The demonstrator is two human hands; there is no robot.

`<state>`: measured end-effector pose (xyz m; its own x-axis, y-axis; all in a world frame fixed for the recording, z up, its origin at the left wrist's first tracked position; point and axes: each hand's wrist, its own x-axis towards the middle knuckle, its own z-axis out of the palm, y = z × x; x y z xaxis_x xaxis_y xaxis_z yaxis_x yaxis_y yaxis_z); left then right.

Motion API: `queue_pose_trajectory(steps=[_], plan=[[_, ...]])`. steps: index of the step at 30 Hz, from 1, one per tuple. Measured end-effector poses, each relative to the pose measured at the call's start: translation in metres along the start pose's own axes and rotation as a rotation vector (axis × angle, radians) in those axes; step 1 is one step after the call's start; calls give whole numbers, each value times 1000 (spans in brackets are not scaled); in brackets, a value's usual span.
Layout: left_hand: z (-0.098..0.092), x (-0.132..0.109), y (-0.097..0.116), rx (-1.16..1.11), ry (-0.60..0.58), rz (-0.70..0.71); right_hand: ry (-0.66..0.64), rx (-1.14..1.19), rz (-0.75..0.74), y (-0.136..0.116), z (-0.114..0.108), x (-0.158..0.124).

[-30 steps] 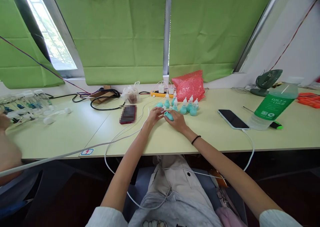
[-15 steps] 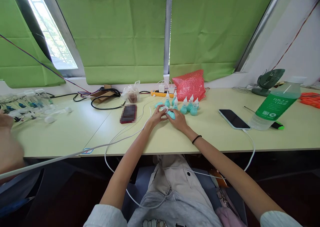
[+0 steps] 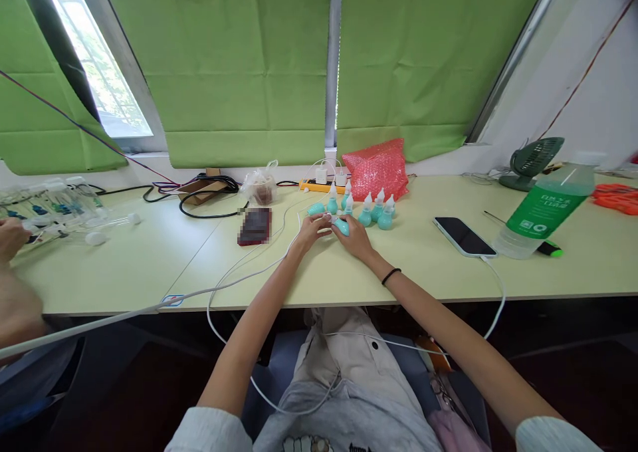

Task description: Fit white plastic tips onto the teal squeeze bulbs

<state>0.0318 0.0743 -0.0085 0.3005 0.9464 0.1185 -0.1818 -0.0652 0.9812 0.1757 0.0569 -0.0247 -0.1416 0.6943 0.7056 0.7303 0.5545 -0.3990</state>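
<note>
My right hand (image 3: 357, 240) is closed around a teal squeeze bulb (image 3: 341, 226), low over the table. At its clear tip end, my left hand (image 3: 312, 231) pinches with thumb and fingers, which partly hide the nozzle. The two hands nearly touch. Just beyond them, several like bulbs with pointed whitish nozzles (image 3: 385, 218) stand upright in a loose group. Another teal bulb (image 3: 316, 209) lies on its side behind my left fingers.
A dark red-edged phone-like object (image 3: 254, 226) lies left, a white phone (image 3: 464, 236) and large bottle (image 3: 545, 206) right. Red bubble wrap (image 3: 377, 169) and a power strip (image 3: 321, 186) sit behind. White cable (image 3: 209, 293) crosses the table. Another person's hand (image 3: 10, 239) is far left.
My left fingers have shifted slightly at the nozzle end, and more of the lying bulb shows behind them. My right hand keeps its hold. The other person's hand moved a little.
</note>
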Motion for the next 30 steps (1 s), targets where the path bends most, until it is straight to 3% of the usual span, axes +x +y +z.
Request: queue_pose_trajectory(steps=[5, 17, 30], plan=[[4, 1, -1, 138, 11, -13, -5, -40, 14, 1, 0, 0], [6, -1, -5, 579, 246, 80, -132, -163, -54, -11, -1, -6], [5, 1, -10, 859, 374, -3, -271, -285, -46, -20, -4, -11]])
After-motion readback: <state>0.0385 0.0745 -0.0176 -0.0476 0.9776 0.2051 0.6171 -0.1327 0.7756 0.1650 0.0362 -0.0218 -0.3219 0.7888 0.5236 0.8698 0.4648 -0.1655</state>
